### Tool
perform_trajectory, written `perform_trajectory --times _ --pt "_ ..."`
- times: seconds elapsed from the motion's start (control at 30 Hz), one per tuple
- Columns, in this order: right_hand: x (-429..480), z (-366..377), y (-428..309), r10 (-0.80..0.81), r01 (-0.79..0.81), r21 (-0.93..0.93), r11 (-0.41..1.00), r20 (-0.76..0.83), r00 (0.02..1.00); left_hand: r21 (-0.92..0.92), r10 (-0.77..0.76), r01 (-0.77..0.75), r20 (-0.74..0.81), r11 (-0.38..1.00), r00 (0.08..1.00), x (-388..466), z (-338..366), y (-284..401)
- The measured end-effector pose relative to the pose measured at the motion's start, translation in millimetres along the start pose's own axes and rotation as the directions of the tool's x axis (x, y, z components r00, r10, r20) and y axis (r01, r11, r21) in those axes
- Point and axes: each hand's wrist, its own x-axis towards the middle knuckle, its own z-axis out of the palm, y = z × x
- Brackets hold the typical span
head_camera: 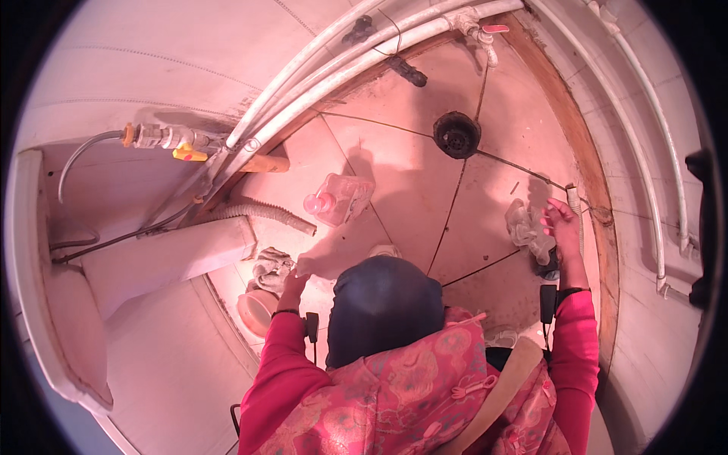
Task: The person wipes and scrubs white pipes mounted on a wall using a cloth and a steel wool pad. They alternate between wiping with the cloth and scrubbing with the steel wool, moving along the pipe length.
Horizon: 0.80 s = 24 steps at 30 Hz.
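Observation:
My left hand [294,286] is low on the left, right beside a crumpled grey-white cloth [273,269]. Its fingertips seem to meet the edge of the cloth, but whether they grip it cannot be made out. Just below the cloth a small pinkish plastic tub [257,311] rests on the tiled floor [409,187]. My right hand [563,227] is raised on the right with its fingers apart and nothing in them. Beside it lies a crumpled clear plastic bag [524,226], with a dark object [547,267] partly hidden under my wrist.
A clear plastic jug [347,199] with a round cap lies ahead of my knee [387,307]. A corrugated hose [267,214] ends nearby. Beyond is a dark floor drain [456,136]. White pipes [335,94] and a red-handled tap [488,40] line the walls. A yellow-handled valve [189,152] is at left.

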Motion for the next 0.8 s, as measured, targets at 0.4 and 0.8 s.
perform_trajectory --times 0.4,0.8 --pt "-32 16 0 0.083 -0.065 0.137 0.988 -0.126 0.989 0.254 0.083 -0.049 -0.127 0.966 0.988 17 -34 30" --pt "-27 35 -4 0.094 -0.065 0.218 0.974 -0.123 0.988 0.034 0.371 -0.37 -0.13 0.928 0.919 -22 17 68"
